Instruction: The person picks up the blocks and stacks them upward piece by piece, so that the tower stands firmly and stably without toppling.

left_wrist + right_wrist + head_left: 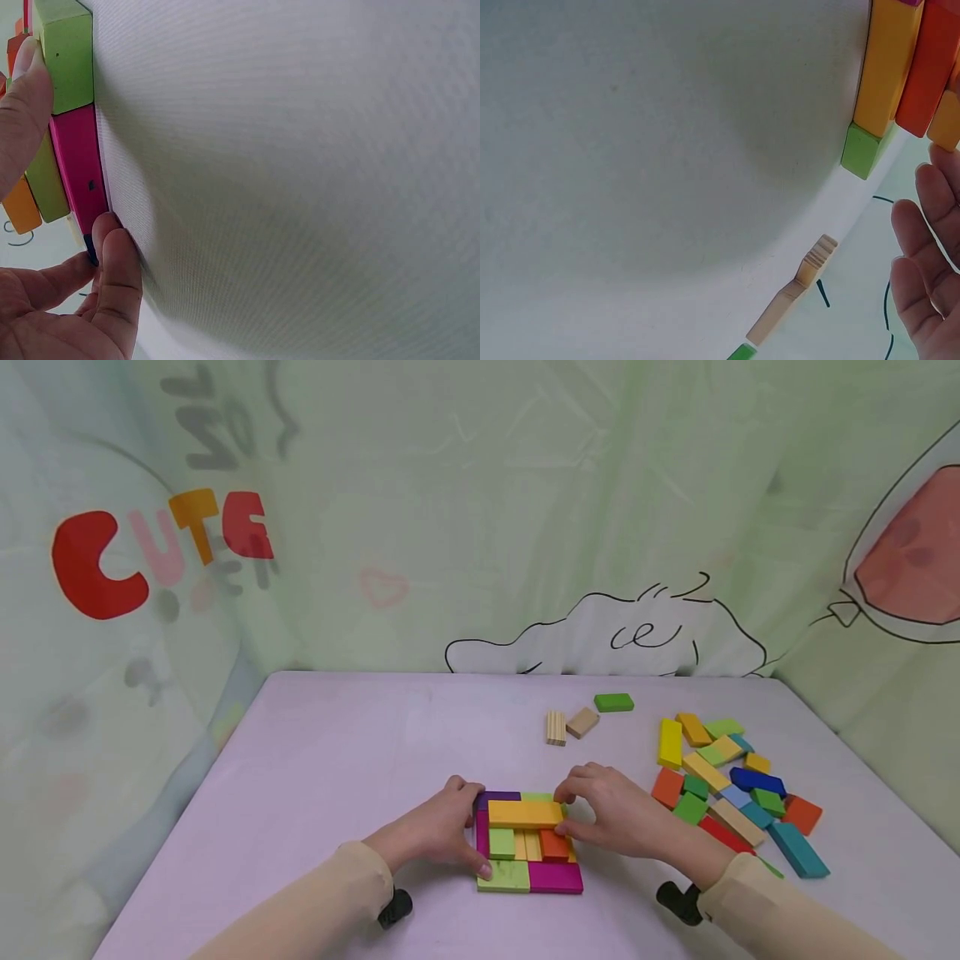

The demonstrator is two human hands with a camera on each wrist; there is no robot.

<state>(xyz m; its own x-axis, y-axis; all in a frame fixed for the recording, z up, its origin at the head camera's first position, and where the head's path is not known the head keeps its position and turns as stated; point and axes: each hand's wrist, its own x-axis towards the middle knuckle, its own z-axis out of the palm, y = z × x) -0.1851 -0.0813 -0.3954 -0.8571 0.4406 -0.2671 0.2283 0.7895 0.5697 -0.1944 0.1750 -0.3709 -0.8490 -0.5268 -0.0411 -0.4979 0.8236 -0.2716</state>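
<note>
Several coloured blocks lie together in a low stack. My left hand (450, 827) spans its left side, thumb on a light green block (502, 878) at the front corner. Its fingertips touch the dark purple block (501, 797) at the back, and a magenta block (79, 169) runs between them in the left wrist view. My right hand (611, 810) pinches the right end of a long yellow-orange block (521, 814) lying across the top. A small light green block (502, 843) and a red-orange block (554, 846) stand in front of it. A magenta block (555, 878) forms the front right.
A loose pile on the right includes a yellow block (671, 743), a dark blue block (757, 781) and a teal block (799, 850). Behind the stack lie a ridged wooden block (556, 728), a plain wooden block (582, 722) and a green block (614, 702). A printed curtain hangs behind the table.
</note>
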